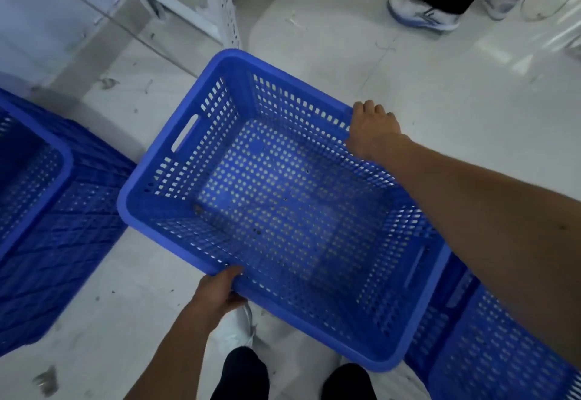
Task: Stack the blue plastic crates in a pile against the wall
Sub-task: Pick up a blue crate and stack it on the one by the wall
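Am holding empty crate [276, 198] in air: left hand [220, 289] gripping near rim, right hand [372, 130] gripping far rim. Pile [47, 198] at left waiting; another crate [490, 346] at right still unstacked.

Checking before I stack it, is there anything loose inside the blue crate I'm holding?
No, the held blue crate is empty: its perforated floor shows bare, apart from a few small dark specks.
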Demonstrator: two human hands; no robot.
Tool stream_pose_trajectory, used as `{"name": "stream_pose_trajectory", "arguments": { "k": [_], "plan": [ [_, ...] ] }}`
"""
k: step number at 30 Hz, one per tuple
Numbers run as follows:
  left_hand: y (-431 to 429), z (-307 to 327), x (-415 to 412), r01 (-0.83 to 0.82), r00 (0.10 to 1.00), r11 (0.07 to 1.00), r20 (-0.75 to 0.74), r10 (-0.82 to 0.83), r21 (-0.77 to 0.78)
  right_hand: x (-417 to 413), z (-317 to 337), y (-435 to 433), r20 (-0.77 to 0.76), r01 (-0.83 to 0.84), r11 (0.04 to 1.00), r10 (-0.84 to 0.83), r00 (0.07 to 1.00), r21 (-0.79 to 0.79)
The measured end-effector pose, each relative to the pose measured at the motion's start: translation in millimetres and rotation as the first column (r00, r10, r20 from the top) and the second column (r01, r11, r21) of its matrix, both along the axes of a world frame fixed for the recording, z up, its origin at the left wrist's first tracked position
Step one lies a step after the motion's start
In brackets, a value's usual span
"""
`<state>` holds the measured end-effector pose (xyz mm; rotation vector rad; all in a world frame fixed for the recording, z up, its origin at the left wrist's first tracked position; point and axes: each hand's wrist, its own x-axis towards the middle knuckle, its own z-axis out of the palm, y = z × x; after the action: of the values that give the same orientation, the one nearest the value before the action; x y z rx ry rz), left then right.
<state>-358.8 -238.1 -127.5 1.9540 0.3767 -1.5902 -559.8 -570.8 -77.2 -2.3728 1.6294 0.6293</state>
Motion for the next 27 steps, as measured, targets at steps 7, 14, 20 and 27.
{"name": "stream_pose_trajectory", "arguments": {
  "k": [7,14,20,27],
  "plan": [
    [-3.9,-3.9,-0.4,-0.022,1.000,0.999,-0.011,0.022,-0.028,-12.8,-9.8,-5.3,0.039,0.059,0.998,-0.060,0.997,0.012],
    [0.3,-5.5,1.2,-0.054,0.999,0.998,0.003,0.054,0.036,-12.4,-5.4,1.2,0.358,0.401,0.915,-0.388,0.849,0.040],
    [19.1,-12.6,8.9,-0.072,0.997,0.997,0.029,0.071,0.033,-6.7,-1.3,9.0,0.409,0.459,0.878,-0.472,0.781,0.136],
    [44.1,2.0,20.6,-0.096,0.995,0.995,0.020,0.097,-0.019,-1.6,15.0,25.5,0.393,0.457,0.884,-0.456,0.799,0.096]
  ]
}}
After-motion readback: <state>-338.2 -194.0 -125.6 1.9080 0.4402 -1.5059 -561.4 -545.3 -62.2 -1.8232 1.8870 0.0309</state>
